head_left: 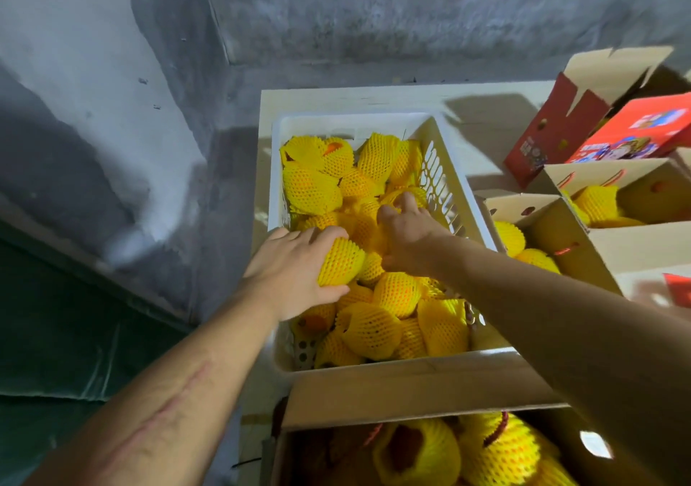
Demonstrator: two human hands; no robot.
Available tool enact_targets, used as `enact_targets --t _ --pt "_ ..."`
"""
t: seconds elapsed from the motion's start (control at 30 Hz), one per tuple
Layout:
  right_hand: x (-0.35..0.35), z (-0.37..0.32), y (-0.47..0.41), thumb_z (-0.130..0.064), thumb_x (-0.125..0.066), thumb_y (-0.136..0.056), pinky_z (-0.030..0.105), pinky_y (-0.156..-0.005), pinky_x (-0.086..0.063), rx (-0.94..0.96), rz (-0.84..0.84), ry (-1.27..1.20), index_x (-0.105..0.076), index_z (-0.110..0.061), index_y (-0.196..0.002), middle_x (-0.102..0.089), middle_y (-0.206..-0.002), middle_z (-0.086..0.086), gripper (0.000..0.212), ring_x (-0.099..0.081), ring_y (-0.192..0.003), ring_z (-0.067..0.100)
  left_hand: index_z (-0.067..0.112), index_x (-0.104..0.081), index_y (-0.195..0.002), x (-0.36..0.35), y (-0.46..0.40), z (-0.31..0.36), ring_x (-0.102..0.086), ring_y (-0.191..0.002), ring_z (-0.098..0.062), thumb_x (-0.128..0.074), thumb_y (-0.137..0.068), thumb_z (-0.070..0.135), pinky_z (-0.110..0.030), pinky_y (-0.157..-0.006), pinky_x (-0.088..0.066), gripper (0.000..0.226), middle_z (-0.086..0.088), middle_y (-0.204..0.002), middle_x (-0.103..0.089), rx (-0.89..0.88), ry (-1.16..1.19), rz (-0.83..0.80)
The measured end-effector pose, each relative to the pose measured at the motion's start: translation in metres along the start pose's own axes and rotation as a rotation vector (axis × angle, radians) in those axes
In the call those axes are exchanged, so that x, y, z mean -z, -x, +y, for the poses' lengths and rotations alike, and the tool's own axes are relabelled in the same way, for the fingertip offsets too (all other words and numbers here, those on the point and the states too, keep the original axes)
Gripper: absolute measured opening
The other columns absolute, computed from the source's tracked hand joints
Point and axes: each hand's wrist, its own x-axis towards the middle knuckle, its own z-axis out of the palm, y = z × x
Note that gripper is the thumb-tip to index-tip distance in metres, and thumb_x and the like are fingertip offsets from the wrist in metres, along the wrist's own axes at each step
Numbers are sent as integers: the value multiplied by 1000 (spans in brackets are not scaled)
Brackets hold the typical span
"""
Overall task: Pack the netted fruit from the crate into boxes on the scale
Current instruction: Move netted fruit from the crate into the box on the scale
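While your left hand (295, 272) curls round one netted fruit (341, 261) in the crate (275, 171) and your right hand (405, 237) digs among others, cup each whole: soft foam sleeves slip, and the fruit likely bruises.

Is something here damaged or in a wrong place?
Little stands out. In the white crate, some foam nets sit askew, leaving orange fruit partly bare. The left hand grips a netted fruit; the right hand reaches among others.
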Motion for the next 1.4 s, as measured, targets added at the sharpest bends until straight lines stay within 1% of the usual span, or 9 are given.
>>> enact_targets --t 0.2,0.3,0.43,0.57,0.7,0.77,1.0,1.17,1.4 --pt "35 -29 66 -32 -86 -74 35 -69 -42 166 116 -268 -26 -25 -148 -54 -111 9 95 -58 -84 32 37 -28 -155 18 12 9 -53 -135 -32 -78 -83 63 -46 -110 -43 91 1 -153 -49 110 267 -40" --pt "41 -33 103 -30 -87 -76 35 -70 -44 175 155 -567 -26 -25 -150 -56 -112 10 96 -57 -83 28 39 -37 -146 38 31 30 -54 -125 -27 -90 -82 31 -49 -102 -50 83 8 -139 -47 241 764 110" --pt "45 -47 159 -20 -89 -79 29 -74 -51 204 244 -1028 -27 -28 -150 -57 -125 1 94 -60 -89 15 41 -33 -141 77 64 70 -53 -122 -10 -88 -83 13 -43 -101 -52 85 9 -135 -46 233 947 328" --pt "44 -53 227 -24 -95 -72 26 -100 -53 237 258 -1321 -36 -37 -146 -61 -129 -15 96 -63 -118 8 58 -32 -130 120 111 116 -59 -117 -2 -85 -83 28 -38 -93 -58 77 15 -134 -49 286 1062 495" --pt "27 -36 301 -29 -95 -71 29 -86 -61 278 273 -1453 -46 -45 -139 -67 -123 -23 86 -71 -111 8 65 -37 -125 136 170 170 -70 -101 -5 -88 -69 54 -29 -63 -63 77 10 -132 -55 342 1162 533" --pt "13 -25 329 -36 -97 -62 45 -83 -64 149 274 -1599 -54 -50 -129 -70 -126 -3 80 -73 -110 27 65 -38 -127 131 190 197 -72 -95 -6 -89 -63 59 -30 -57 -62 83 17 -124 -59 407 1239 478" --pt "-15 6 393 -47 -96 -49 51 -82 -63 -99 342 -1790 -52 -50 -119 -60 -124 1 82 -69 -111 30 59 -9 -155 127 211 250 -31 -154 -20 -64 -65 90 -62 -117 -40 110 31 -160 -12 501 621 45" --pt "-28 -18 418 -30 -73 -61 47 -80 -59 -3 245 -2274 -52 -33 -133 -64 -131 14 76 -68 -114 34 43 -56 -138 127 244 281 -64 -123 -5 -72 -97 37 -40 -107 -55 45 12 -143 -57 342 937 169" --pt "-29 -55 447 -29 -79 -69 60 -107 -50 6 300 -1912 -43 -15 -144 -61 -134 19 84 -63 -123 31 26 -65 -130 134 291 306 -72 -116 -23 -75 -92 20 -38 -94 -62 39 -5 -130 -72 423 1406 325"
